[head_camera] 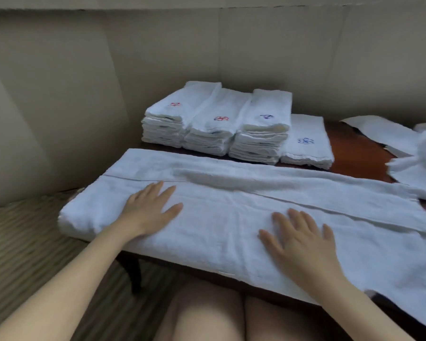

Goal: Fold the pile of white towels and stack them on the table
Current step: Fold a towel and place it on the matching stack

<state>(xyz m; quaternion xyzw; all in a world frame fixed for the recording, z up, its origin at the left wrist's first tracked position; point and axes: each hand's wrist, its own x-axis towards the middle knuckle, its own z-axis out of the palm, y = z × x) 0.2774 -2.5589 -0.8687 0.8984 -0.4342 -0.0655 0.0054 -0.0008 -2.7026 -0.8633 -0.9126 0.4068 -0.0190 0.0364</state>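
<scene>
Across the dark wooden bench [354,153], a long white terry towel [231,217], folded lengthwise, is spread before four stacks of folded white towels [231,126]. It is pressed flat by both hands, left [146,207] and right [303,239], fingers straight.

Dark reddish-brown wooden worktop [354,153], one dark leg visible at 7 o'clock. Long white towel [231,217], folded lengthwise, spread across near half, 9 to 3 o'clock, front edge overhanging. Three stacks of folded towels [214,124] side by side at 12 o'clock, touching. Low folded pair [305,143] just beside, toward 1 o'clock. Loose unfolded towels [403,148] at 2–3 o'clock.
</scene>
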